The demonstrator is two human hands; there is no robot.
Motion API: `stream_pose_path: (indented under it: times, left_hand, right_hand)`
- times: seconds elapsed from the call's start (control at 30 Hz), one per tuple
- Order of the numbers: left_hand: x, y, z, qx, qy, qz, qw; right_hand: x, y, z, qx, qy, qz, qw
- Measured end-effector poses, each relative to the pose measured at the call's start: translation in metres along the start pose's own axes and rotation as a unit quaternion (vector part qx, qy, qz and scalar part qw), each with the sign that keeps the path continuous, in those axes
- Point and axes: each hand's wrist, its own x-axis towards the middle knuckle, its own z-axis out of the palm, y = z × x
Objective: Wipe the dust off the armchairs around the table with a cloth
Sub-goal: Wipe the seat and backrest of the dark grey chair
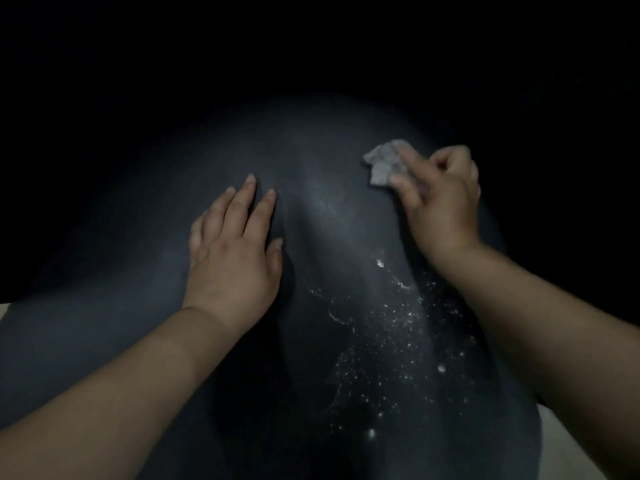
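Observation:
A dark, rounded armchair surface (329, 216) fills the head view, lit only near its middle. White specks of dust (388, 327) lie scattered over its lower right part. My left hand (232, 254) rests flat on the surface with fingers spread, holding nothing. My right hand (440, 202) presses a small crumpled grey cloth (384, 161) against the upper right of the surface, with the cloth sticking out past my fingertips to the left.
Everything beyond the lit armchair is black. A pale strip shows at the lower right corner (568, 441) and a sliver at the left edge (3, 310); what they belong to I cannot tell.

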Motion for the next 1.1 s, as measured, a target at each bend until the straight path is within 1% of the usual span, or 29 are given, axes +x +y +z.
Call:
stream_pose_path:
  times: [0.07, 0.1, 0.17, 0.23, 0.3, 0.33, 0.4, 0.47, 0.5, 0.6, 0.67, 0.73, 0.8, 0.83, 0.9, 0.97, 1.03, 1.1]
  left_hand:
    - [0.0, 0.001, 0.002, -0.005, 0.005, -0.004, 1.0]
    - [0.0, 0.002, 0.003, -0.008, 0.007, -0.008, 1.0]
    - [-0.001, 0.005, 0.004, -0.01, 0.007, -0.013, 1.0]
    - [-0.003, 0.007, 0.002, -0.008, 0.001, -0.008, 1.0]
    - [-0.005, 0.008, 0.0, -0.006, -0.006, 0.004, 1.0]
    - [-0.007, 0.007, -0.001, -0.003, -0.01, 0.011, 1.0]
    - [-0.011, 0.003, -0.002, 0.005, -0.018, 0.024, 1.0]
    - [-0.016, -0.002, -0.002, 0.009, -0.022, 0.027, 0.999]
    - [-0.019, -0.004, -0.001, 0.008, -0.024, 0.025, 0.999]
    - [-0.029, -0.007, -0.001, 0.015, -0.034, 0.017, 0.999]
    - [-0.034, -0.004, -0.002, 0.019, -0.037, 0.017, 0.999]
    - [-0.036, 0.001, -0.002, 0.016, -0.038, 0.023, 0.999]
    - [-0.035, 0.01, 0.0, 0.008, -0.033, 0.04, 0.999]
    - [-0.033, 0.015, 0.0, 0.004, -0.03, 0.048, 0.998]
    - [-0.027, 0.023, 0.001, 0.002, -0.025, 0.057, 0.998]
    - [-0.019, 0.029, 0.001, 0.004, -0.025, 0.059, 0.998]
    - [-0.012, 0.035, 0.001, 0.008, -0.031, 0.062, 0.998]
    - [-0.004, 0.041, 0.0, 0.018, -0.037, 0.07, 0.997]
  right_hand:
    - [0.004, 0.001, 0.003, -0.001, -0.006, 0.026, 1.0]
    - [-0.008, -0.002, 0.004, 0.005, -0.007, 0.022, 1.0]
    - [-0.047, -0.011, 0.005, 0.026, -0.02, -0.007, 0.999]
    - [-0.084, -0.02, 0.0, 0.052, -0.064, -0.041, 0.996]
    - [-0.085, -0.017, -0.006, 0.058, -0.088, -0.058, 0.993]
    - [-0.075, -0.013, -0.007, 0.049, -0.071, -0.049, 0.995]
    - [-0.051, -0.006, -0.006, 0.011, -0.014, 0.0, 1.0]
    - [-0.045, -0.004, -0.004, 0.001, 0.003, 0.052, 0.999]
    - [-0.053, -0.007, -0.002, 0.01, 0.003, 0.057, 0.998]
    - [-0.101, -0.022, 0.0, 0.048, -0.034, -0.004, 0.998]
    - [-0.119, -0.022, -0.003, 0.048, -0.057, -0.037, 0.997]
    - [-0.106, -0.009, -0.011, 0.034, -0.033, -0.017, 0.999]
    - [-0.078, 0.015, -0.02, 0.0, 0.018, 0.045, 0.999]
    - [-0.064, 0.028, -0.025, -0.016, 0.032, 0.071, 0.997]
    - [-0.051, 0.046, -0.031, -0.017, 0.034, 0.102, 0.994]
    - [-0.063, 0.045, -0.028, -0.007, 0.035, 0.101, 0.994]
    - [-0.094, 0.032, -0.02, 0.01, 0.029, 0.079, 0.996]
    - [-0.123, 0.021, -0.019, 0.038, -0.004, 0.048, 0.998]
